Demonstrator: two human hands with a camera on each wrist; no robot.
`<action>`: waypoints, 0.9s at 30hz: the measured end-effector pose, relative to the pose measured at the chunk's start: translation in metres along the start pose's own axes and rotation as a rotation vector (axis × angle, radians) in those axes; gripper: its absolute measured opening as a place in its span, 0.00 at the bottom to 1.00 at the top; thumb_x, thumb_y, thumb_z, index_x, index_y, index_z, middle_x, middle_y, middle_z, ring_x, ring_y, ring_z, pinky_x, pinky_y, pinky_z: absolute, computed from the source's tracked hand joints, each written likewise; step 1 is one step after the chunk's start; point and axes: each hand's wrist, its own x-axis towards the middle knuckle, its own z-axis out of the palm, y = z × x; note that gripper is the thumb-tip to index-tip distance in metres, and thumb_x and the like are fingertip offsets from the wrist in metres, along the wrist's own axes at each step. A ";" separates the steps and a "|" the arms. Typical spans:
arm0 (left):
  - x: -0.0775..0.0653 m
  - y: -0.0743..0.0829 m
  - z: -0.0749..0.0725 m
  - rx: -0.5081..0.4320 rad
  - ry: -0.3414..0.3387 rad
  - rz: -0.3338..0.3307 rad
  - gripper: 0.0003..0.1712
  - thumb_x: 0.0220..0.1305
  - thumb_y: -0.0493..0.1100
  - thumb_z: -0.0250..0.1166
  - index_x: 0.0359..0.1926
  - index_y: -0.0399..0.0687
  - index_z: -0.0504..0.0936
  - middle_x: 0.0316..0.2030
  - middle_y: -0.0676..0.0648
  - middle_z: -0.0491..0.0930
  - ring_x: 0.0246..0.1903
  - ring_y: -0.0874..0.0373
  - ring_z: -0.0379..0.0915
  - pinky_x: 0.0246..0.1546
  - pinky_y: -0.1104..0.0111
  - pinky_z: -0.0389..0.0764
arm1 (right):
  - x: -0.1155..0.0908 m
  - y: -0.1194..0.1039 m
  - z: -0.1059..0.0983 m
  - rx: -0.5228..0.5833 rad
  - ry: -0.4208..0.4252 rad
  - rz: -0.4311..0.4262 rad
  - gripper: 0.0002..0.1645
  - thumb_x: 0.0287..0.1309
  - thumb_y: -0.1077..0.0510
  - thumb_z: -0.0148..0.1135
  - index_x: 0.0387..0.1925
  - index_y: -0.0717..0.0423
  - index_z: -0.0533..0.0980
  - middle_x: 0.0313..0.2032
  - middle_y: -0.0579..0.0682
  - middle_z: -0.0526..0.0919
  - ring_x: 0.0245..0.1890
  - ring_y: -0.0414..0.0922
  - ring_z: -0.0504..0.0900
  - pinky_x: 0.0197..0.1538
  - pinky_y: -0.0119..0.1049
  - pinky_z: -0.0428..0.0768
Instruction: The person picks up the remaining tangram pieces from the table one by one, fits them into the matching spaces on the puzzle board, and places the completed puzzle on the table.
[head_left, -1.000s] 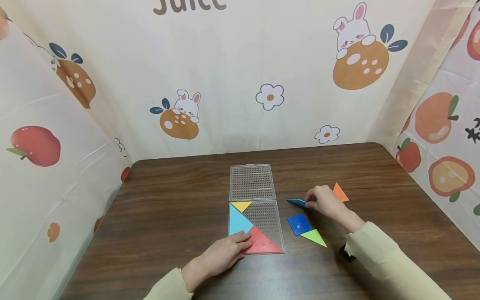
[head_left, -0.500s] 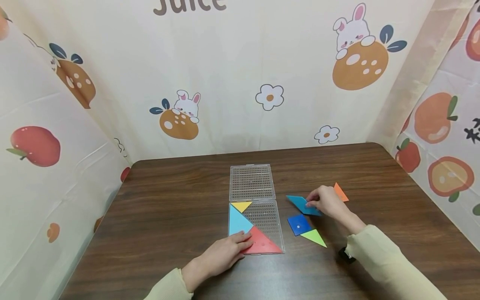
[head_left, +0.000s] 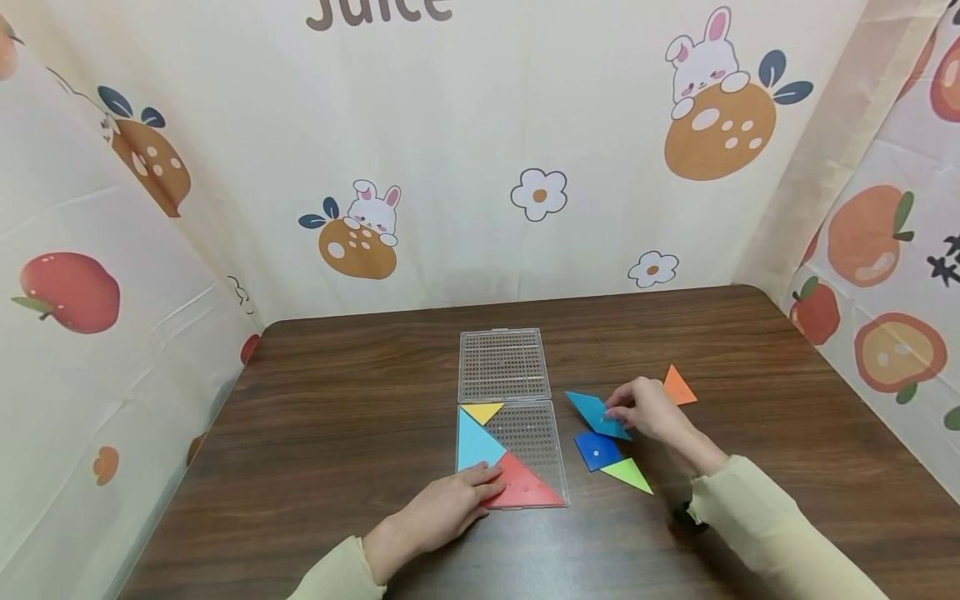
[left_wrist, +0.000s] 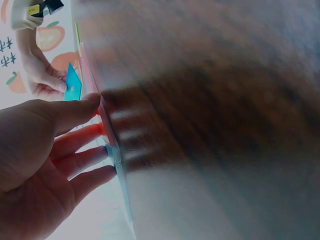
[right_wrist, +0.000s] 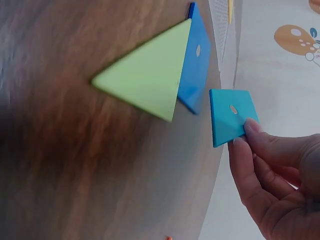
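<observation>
My right hand (head_left: 647,408) pinches a blue parallelogram tangram piece (head_left: 592,412) between thumb and fingers. In the right wrist view that parallelogram (right_wrist: 225,117) is held at one edge, tilted above the table. My left hand (head_left: 450,510) rests at the near left corner of a clear tangram case (head_left: 538,433), its fingers on the pieces and its thumb (left_wrist: 82,111) at the case's edge. Inside that half lie a light blue triangle (head_left: 477,442), a red triangle (head_left: 528,487) partly covered by the fingers, and a small yellow triangle (head_left: 482,412).
The case's other half (head_left: 504,365) lies folded out behind, bare. To the right of the case are a dark blue square (head_left: 597,451), a lime green triangle (head_left: 628,474) meeting its corner, and an orange triangle (head_left: 678,387) beyond my right hand. A printed curtain (head_left: 450,233) surrounds the wooden table (head_left: 337,400).
The right hand has turned the blue parallelogram from nearly edge-on to face-up and shifted it slightly left, so it now overlaps the dark blue square's far edge in view. The left hand stays put.
</observation>
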 end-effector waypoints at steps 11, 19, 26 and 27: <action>0.000 0.000 0.000 0.002 0.015 0.006 0.21 0.61 0.41 0.57 0.56 0.46 0.72 0.57 0.46 0.67 0.57 0.53 0.62 0.50 0.65 0.70 | -0.001 -0.005 0.013 0.123 -0.050 -0.011 0.02 0.46 0.69 0.63 0.25 0.66 0.79 0.20 0.51 0.79 0.19 0.43 0.79 0.24 0.33 0.79; 0.000 0.001 -0.001 -0.004 0.005 0.004 0.21 0.61 0.41 0.57 0.56 0.46 0.72 0.58 0.46 0.67 0.57 0.53 0.62 0.51 0.65 0.69 | -0.003 -0.012 0.022 0.189 -0.093 -0.002 0.02 0.45 0.68 0.64 0.24 0.66 0.78 0.19 0.50 0.79 0.17 0.42 0.78 0.23 0.33 0.79; 0.001 0.001 -0.002 -0.020 -0.011 -0.006 0.21 0.61 0.41 0.56 0.57 0.46 0.72 0.58 0.46 0.66 0.58 0.53 0.61 0.51 0.65 0.69 | -0.004 -0.016 0.028 0.241 -0.137 -0.037 0.03 0.46 0.67 0.63 0.23 0.66 0.77 0.19 0.52 0.79 0.17 0.44 0.79 0.23 0.34 0.79; 0.001 0.001 -0.002 -0.021 -0.013 -0.008 0.21 0.61 0.41 0.56 0.57 0.46 0.72 0.58 0.47 0.66 0.58 0.53 0.61 0.51 0.65 0.69 | -0.004 -0.016 0.029 0.248 -0.141 -0.045 0.04 0.47 0.67 0.63 0.23 0.67 0.77 0.18 0.53 0.79 0.17 0.44 0.79 0.23 0.34 0.79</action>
